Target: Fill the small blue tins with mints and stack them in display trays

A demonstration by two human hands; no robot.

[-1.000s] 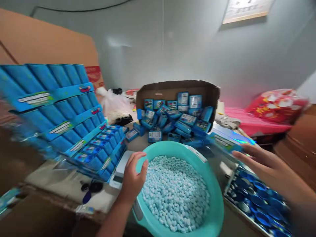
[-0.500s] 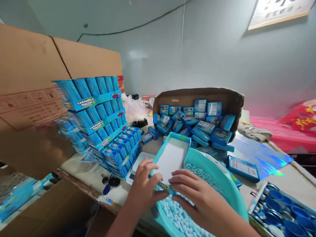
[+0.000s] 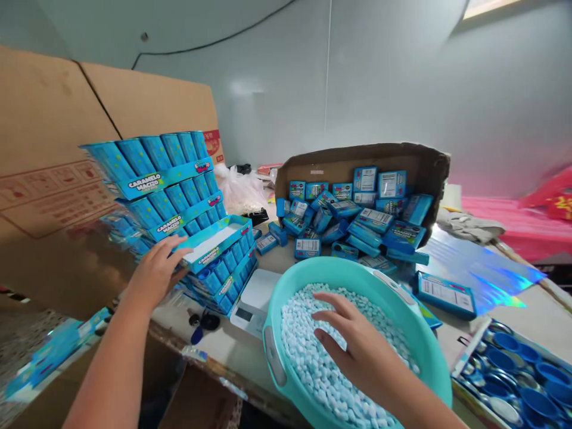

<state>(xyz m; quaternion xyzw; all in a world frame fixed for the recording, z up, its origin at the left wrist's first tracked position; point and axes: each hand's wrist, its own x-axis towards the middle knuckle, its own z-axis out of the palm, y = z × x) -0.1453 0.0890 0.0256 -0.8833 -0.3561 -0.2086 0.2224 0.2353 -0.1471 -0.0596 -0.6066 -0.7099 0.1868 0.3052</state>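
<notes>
My left hand [image 3: 156, 268] grips the near end of a shallow blue cardboard display tray [image 3: 218, 241] with a white inside and nothing in it. The tray rests on top of the front row of blue tubs in the stack [image 3: 179, 190] of filled "Caramelo Macizo" trays. Part of my left fingers is hidden at the tray's end. My right hand [image 3: 353, 333] hovers, fingers apart and holding nothing, over a turquoise basin [image 3: 313, 271] of small pale blue candies [image 3: 308, 357].
A white scale [image 3: 254, 301] stands between stack and basin. Behind, an open carton [image 3: 357, 155] on its side spills flat blue boxes [image 3: 375, 220]. At right lies a tray of blue lids [image 3: 527, 369]. Small dark caps [image 3: 208, 322] sit near the table's front edge. Large cardboard boxes [image 3: 44, 179] stand left.
The display tray has moved left from above the basin onto the stack, in my left hand. My right hand has let go of it and stays over the candies.
</notes>
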